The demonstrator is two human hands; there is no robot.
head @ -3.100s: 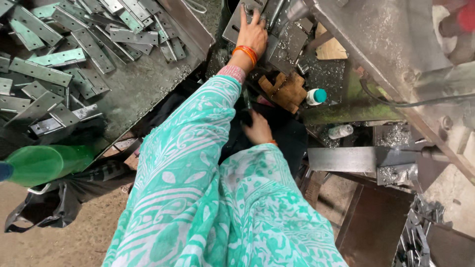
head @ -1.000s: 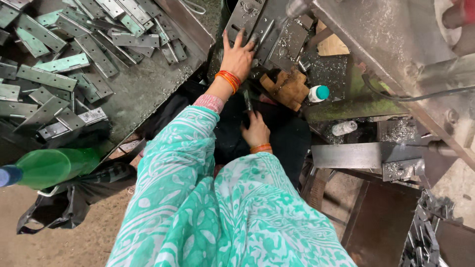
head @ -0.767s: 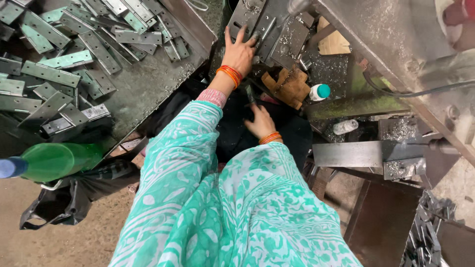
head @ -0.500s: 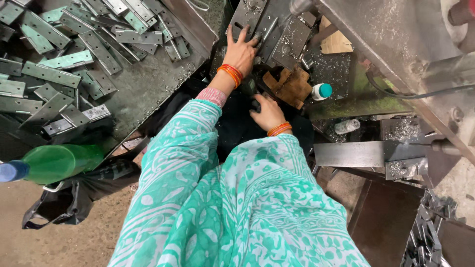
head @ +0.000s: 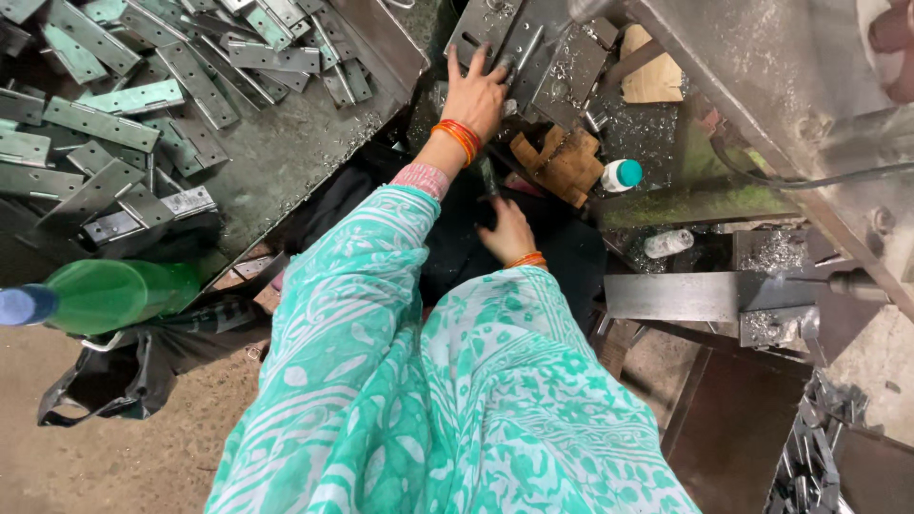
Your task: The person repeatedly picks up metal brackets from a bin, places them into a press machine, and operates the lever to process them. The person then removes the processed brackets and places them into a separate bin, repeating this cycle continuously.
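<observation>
We see the left hand (head: 479, 93) pressed flat, fingers spread, on the grey metal plate (head: 522, 49) at the machine — the same spot it held half a second ago, gripping nothing. The right hand (head: 507, 233) has crept a little toward the body since then and sits low in the dark gap under the bench; its fingers curl down out of sight, so we cannot tell whether it grasps anything. Orange bangles (head: 459, 139) ring the left wrist, with a thinner band on the right.

The plate is dull steel, slotted and dusted with bright shavings. Just right of it sits a rough brown wooden block (head: 562, 167), and beside that a small white bottle (head: 619, 175) with a teal cap. On the left, a scuffed tray (head: 286, 152) carries a heap of long flat hinges (head: 114, 100), some tinted green. 1 glossy green bottle (head: 109, 295) lies at the left edge.
</observation>
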